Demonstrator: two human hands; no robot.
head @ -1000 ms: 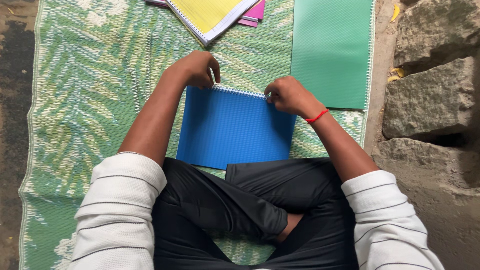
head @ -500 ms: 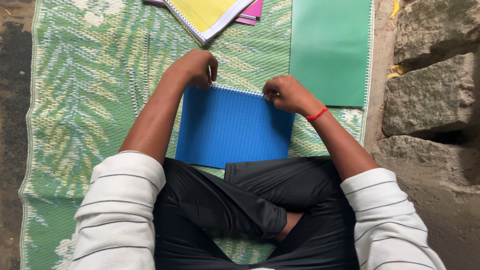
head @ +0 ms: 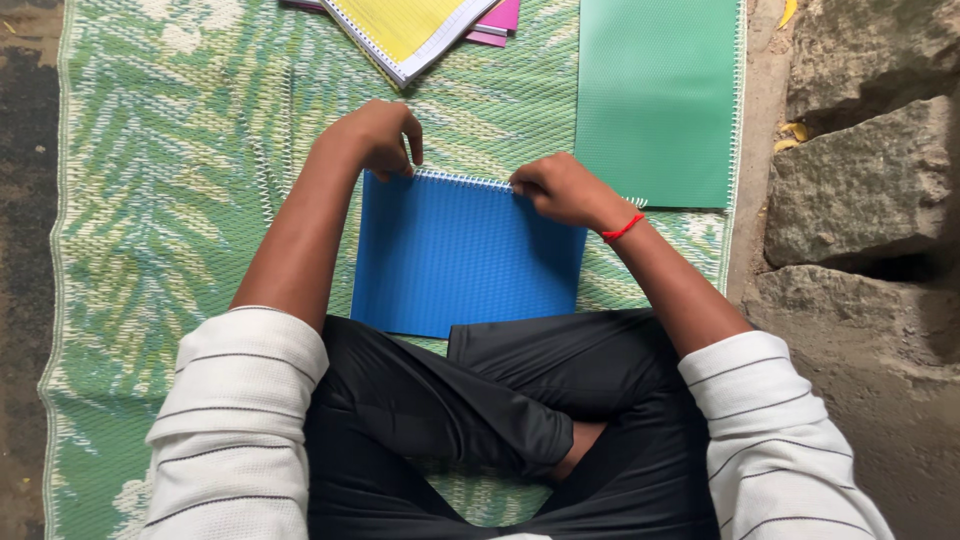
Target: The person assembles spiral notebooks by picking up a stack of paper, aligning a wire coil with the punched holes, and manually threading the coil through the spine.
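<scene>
Black trousers [head: 500, 410] covered the crossed legs at the near edge of the view, and white striped sleeves [head: 240, 420] framed them on both sides. Just beyond the knees a blue spiral notebook [head: 465, 255] lay flat and closed on the green woven mat [head: 160, 230], its wire coil [head: 465, 180] along the far edge.

Both forearms reached forward and slightly inward to that coil. The left hand [head: 375, 138] was arched over the far left corner, its fingers curled down and pressed together on the end of the wire. The right hand [head: 560, 188], a red thread [head: 622, 228] at its wrist, rested on the far right part of the edge, fingertips bunched and pinching at the coil. The step in hand looked like work on the binding itself, judged from the grip; a next move would call for a small, steady twist or pull at the wire while the other hand held the cover still.

Farther off, a green spiral notebook [head: 655, 100] lay to the right, well apart. A yellow lined pad [head: 405, 25] sat over a pink book [head: 500, 20] at the top. Rough stones [head: 860, 190] bordered the mat.
</scene>
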